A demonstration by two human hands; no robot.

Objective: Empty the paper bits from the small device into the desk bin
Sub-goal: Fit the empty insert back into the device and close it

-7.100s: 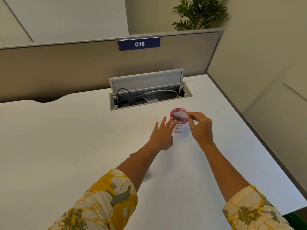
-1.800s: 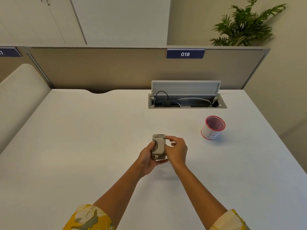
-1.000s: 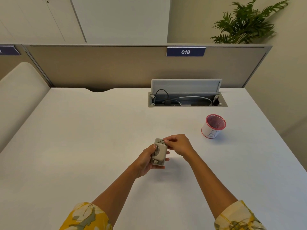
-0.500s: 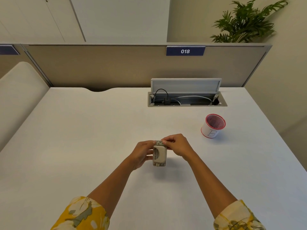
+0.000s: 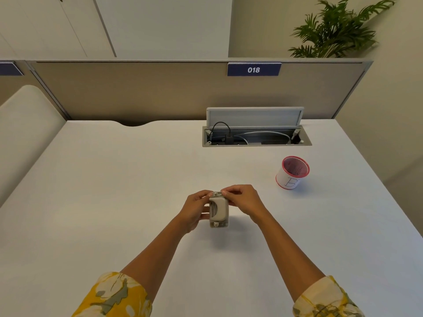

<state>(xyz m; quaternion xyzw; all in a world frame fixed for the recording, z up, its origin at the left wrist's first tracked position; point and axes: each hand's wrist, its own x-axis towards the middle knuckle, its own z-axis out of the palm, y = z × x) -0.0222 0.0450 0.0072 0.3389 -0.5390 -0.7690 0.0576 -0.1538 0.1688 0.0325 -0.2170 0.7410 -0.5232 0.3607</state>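
Right now both hands grip the small grey device (image 5: 218, 209), a hole punch by the look of it, out over the middle of the white desk (image 5: 114, 191). The left hand (image 5: 196, 209) wraps its side, fingers closed on the body, while the right hand (image 5: 243, 200) pinches the far top end with thumb and fingertips drawn tight together. Whether the punch rests on the desk or hangs just above it, I cannot tell. Beyond the punch and to its right, well apart, stands the little desk bin (image 5: 292, 172), upright, red-rimmed, with a white label. Farther back from the punch lies the open cable tray (image 5: 256, 139), its lid raised, under the divider's "018" sign (image 5: 253, 69).
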